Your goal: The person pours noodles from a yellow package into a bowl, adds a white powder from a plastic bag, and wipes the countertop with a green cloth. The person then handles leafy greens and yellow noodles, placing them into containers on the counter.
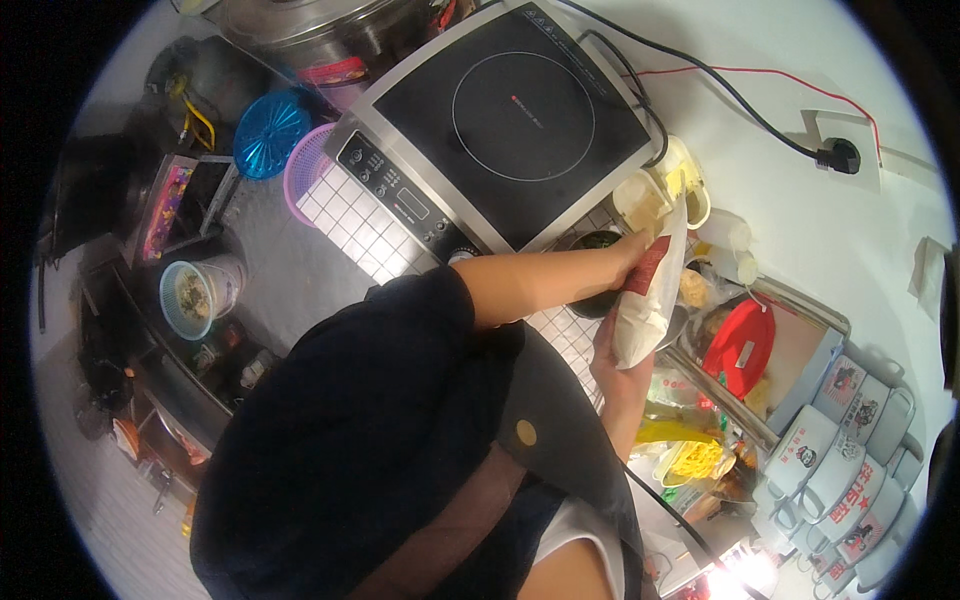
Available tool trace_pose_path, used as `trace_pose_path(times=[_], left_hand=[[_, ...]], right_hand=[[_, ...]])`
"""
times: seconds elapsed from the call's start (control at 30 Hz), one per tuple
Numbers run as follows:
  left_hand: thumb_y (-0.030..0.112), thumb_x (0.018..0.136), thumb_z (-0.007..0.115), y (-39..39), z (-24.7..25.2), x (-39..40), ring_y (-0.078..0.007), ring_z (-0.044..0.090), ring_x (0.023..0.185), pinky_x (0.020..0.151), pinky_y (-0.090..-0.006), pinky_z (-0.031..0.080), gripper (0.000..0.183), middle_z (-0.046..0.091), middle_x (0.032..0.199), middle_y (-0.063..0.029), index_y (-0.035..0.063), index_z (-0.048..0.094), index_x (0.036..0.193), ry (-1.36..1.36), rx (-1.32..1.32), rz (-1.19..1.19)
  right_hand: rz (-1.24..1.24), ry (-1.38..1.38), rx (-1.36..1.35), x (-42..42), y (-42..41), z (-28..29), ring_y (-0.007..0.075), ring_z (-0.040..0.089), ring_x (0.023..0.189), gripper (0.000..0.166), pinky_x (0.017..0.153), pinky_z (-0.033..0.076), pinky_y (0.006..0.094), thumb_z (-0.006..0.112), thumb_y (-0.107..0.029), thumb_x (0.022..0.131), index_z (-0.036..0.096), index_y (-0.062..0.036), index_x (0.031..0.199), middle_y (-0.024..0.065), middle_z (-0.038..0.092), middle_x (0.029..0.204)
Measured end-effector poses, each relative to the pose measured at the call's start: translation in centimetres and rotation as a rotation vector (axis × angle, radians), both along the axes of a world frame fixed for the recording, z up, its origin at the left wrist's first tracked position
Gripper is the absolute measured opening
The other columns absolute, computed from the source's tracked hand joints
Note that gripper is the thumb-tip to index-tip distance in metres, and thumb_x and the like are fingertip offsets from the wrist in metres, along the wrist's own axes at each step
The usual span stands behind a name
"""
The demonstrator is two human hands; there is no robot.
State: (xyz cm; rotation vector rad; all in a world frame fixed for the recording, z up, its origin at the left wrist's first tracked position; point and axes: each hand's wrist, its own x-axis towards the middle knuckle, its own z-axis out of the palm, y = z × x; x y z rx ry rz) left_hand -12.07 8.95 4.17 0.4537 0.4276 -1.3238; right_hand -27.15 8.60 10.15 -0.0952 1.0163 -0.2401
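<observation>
Both hands hold a white plastic bag (651,319) with a dark red printed panel, slanting across the right of centre. My left hand (636,253) grips its upper left side. Below, my right hand (619,364) supports the lower end, with part of the fingers hidden by the bag. A dark bowl (592,304) with green contents lies partly behind my left forearm. Close above the bag are a clear tub (637,196) and a pale yellow container (694,180). The bag's contents cannot be seen.
An induction cooker (517,112) fills the top centre, its black cord running to a wall socket (840,156). At right are a red lid (742,349), a yellow-filled container (694,459) and stacked white enamel mugs (844,472). A lilac basket (306,176) stands left.
</observation>
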Motion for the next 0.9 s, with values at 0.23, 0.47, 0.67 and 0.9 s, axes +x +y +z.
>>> trace_pose_path(times=[0.23, 0.47, 0.67, 0.9], left_hand=[[0.048, 0.091, 0.037, 0.0, 0.0, 0.3, -0.0196, 0.061, 0.069, 0.066, -0.0344, 0.049, 0.044, 0.064, 0.083, -0.0083, 0.0093, 0.058, 0.094, -0.043, -0.002, 0.011], [0.052, 0.091, 0.033, -3.6, -4.3, -0.6, -0.0197, 0.059, 0.071, 0.069, -0.0357, 0.048, 0.050, 0.063, 0.085, -0.0089, 0.0088, 0.056, 0.101, -0.121, 0.044, 0.001], [0.062, 0.086, 0.031, -4.8, -5.1, -2.1, -0.0268, 0.058, 0.093, 0.083, -0.0368, 0.044, 0.072, 0.059, 0.102, -0.0184, -0.0004, 0.054, 0.114, -0.312, 0.216, -0.026], [0.071, 0.077, 0.036, -2.2, 0.3, -1.5, -0.0318, 0.051, 0.114, 0.096, -0.0360, 0.038, 0.088, 0.052, 0.121, -0.0225, 0.0014, 0.041, 0.131, -0.524, 0.562, -0.210]], right_hand=[[0.062, -0.032, 0.014, 0.6, 0.1, 0.7, 0.0215, 0.055, 0.103, 0.028, 0.084, 0.051, 0.0291, 0.042, -0.014, 0.094, 0.048, -0.0037, 0.119, 0.0118, 0.056, 0.113], [-0.028, 0.116, 0.080, 1.2, 0.3, 1.3, 0.0234, 0.057, 0.099, 0.026, 0.084, 0.051, 0.0302, 0.040, -0.020, 0.095, 0.055, -0.0049, 0.111, 0.0105, 0.059, 0.107], [0.185, -0.031, 0.009, -2.1, -1.9, -1.7, 0.0259, 0.057, 0.097, 0.030, 0.083, 0.052, 0.0324, 0.045, -0.024, 0.092, 0.053, -0.0032, 0.112, 0.0133, 0.058, 0.105], [0.008, -0.016, 0.189, -2.0, -1.9, -0.2, 0.0311, 0.056, 0.097, 0.038, 0.078, 0.057, 0.0346, 0.052, -0.028, 0.089, 0.052, 0.0003, 0.114, 0.0188, 0.053, 0.107]])
